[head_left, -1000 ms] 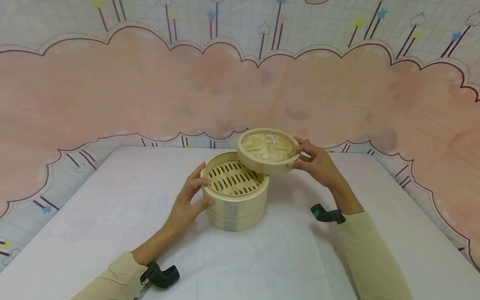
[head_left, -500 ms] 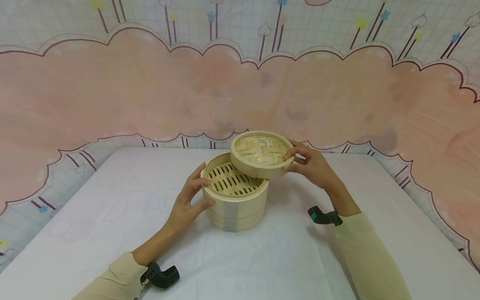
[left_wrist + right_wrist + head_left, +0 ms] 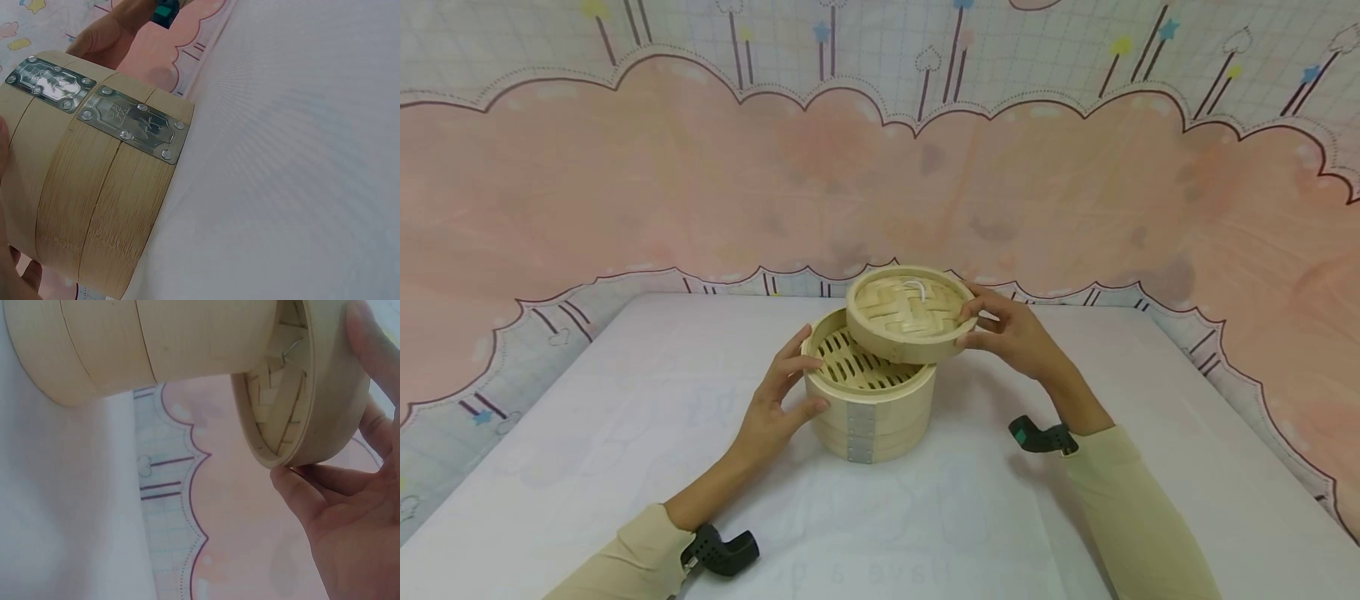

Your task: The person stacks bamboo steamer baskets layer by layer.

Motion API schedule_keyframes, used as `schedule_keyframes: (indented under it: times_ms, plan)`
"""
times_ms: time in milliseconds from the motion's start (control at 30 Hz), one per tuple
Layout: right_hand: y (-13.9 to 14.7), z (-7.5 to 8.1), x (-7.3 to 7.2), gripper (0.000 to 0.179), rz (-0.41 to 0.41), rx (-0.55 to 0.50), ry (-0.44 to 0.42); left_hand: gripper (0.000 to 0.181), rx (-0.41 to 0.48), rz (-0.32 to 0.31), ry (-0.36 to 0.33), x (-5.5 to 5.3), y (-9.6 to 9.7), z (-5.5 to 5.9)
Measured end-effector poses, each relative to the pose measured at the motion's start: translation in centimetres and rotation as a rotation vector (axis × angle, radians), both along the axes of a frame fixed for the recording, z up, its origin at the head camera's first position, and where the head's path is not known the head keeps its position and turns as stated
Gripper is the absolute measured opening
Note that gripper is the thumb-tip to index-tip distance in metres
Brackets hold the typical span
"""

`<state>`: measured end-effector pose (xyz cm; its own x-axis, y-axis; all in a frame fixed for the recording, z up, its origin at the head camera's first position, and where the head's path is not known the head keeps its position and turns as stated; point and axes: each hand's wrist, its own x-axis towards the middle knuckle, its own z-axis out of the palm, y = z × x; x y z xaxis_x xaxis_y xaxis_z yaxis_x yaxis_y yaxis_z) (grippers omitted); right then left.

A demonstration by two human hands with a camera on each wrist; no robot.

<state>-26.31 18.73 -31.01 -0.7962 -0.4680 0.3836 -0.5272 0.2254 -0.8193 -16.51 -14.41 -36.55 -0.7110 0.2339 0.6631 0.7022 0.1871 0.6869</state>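
A round bamboo steamer (image 3: 872,417) stands on the white table, its slatted inner rack (image 3: 850,358) partly showing. Metal plates (image 3: 134,122) join its side bands. My left hand (image 3: 778,396) grips the steamer's left side, thumb in front and fingers at the rim. My right hand (image 3: 1011,333) pinches the edge of the woven bamboo lid (image 3: 910,308), which has a small white loop on top. Tilted, the lid overlaps the back right part of the steamer's opening. In the right wrist view the lid's underside (image 3: 275,406) shows beside the steamer wall.
White cloth (image 3: 662,433) covers the table around the steamer. Behind it hangs a patterned pink and white backdrop (image 3: 820,183). A black wrist camera (image 3: 722,550) sits on the left wrist, and another black camera (image 3: 1041,435) on the right.
My right hand has moved left and slightly down with the lid, so it covers more of the steamer's opening. My left hand and the steamer have stayed in place.
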Motion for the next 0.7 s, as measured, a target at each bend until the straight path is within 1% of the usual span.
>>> schedule_keyframes:
  times_ms: [200, 467, 700]
  plan:
    - [-0.5, -0.3, 0.2, 0.029, 0.011, 0.014, 0.02, 0.044, 0.002, -0.006, 0.009, 0.0, -0.1, -0.3]
    - [-1.3, -0.4, 0.8, 0.027, 0.031, 0.029, 0.042, 0.044, -0.006, -0.006, 0.0, 0.2, -0.4, -0.3]
    - [-1.9, -0.3, 1.6, 0.028, 0.036, 0.034, 0.039, 0.044, -0.007, -0.018, 0.001, 0.5, -0.6, -0.3]
